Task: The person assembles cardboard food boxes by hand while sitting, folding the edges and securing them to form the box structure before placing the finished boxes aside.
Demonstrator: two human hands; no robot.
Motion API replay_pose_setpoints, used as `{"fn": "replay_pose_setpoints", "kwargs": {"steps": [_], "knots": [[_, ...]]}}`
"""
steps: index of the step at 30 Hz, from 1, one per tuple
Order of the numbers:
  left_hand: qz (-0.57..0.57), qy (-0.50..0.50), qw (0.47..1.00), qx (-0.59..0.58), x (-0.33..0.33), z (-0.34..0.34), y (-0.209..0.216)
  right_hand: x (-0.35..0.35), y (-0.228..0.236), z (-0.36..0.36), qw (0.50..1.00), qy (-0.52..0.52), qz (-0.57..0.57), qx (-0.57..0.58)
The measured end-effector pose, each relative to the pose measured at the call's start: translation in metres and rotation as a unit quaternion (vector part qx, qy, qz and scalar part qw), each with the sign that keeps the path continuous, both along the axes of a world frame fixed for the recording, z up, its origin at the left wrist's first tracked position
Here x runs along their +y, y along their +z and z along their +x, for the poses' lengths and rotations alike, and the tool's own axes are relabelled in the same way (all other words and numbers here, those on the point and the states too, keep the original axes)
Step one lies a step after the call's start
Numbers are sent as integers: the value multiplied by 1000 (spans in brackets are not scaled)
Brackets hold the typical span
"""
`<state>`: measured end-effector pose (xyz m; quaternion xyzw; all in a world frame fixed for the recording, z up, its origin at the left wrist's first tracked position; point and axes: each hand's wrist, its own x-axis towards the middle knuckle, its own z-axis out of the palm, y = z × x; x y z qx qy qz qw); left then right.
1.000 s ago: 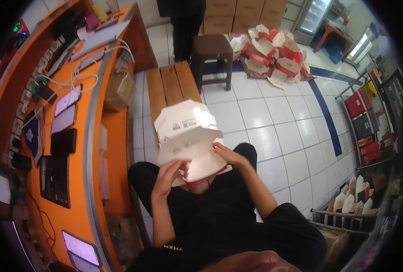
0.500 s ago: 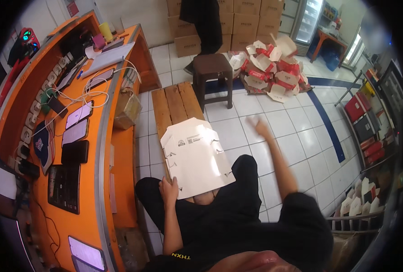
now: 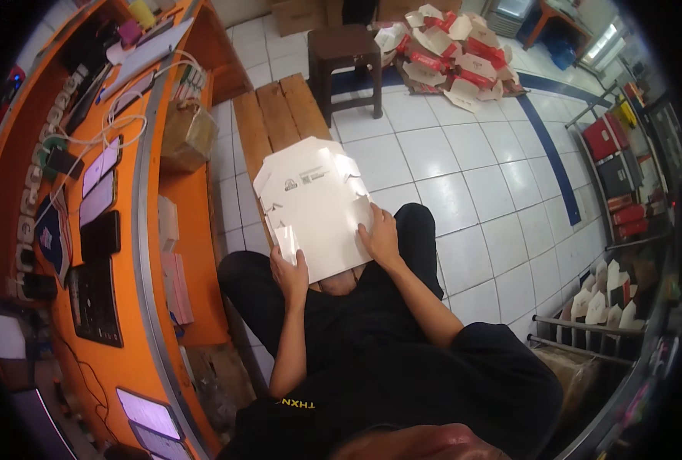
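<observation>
White card blank (image 3: 318, 203), one: light, stiff, easily creased, I judge. Best grip: side flaps (image 3: 286, 240), held by my left hand's (image 3: 290, 274) and right hand's (image 3: 382, 239) fingers.

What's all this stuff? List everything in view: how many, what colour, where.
Bench: one, brown wood, straight ahead
Cardboard sheet: at least one, white, over the bench
Stool: one, dark brown, beside the bench
Box pile: many, red and white, right of stool
Racked boxes: several, mostly white, lower right
Counter: one, orange, left
Tablet: one, black, on counter
Phones: several, lilac-screened, on counter
Cartons: several, brown, counter's side and far back
Left hand: one, bare, sheet's left edge
Right hand: one, bare, sheet's right edge
</observation>
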<state>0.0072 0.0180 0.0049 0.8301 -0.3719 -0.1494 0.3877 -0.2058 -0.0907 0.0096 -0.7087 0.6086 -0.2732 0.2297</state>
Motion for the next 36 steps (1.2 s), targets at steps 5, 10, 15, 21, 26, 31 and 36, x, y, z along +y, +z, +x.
{"fn": "replay_pose_setpoints", "kwargs": {"steps": [5, 10, 15, 21, 26, 31, 36], "knots": [[-80, 56, 993, 60, -1, 14, 6, 0, 4, 16, 995, 49, -8, -88], [-4, 46, 999, 4, 0, 20, -2, -4, 1, 13, 999, -6, 41, -22], [34, 2, 996, -84, -6, 13, -14, -18, -21, 6, 999, -30, -5, 32], [65, -10, 989, -133, -13, -4, -1, -27, -23, 6, 996, -53, 10, 72], [23, -32, 998, -49, -17, 4, 1, -25, -30, 3, 997, -33, -1, 63], [-18, 7, 1000, -19, -12, 10, 3, -26, -32, 9, 999, -42, -1, 15], [-35, -27, 998, -54, -8, 2, 4, -27, -33, 8, 998, -52, 27, 5]]}}
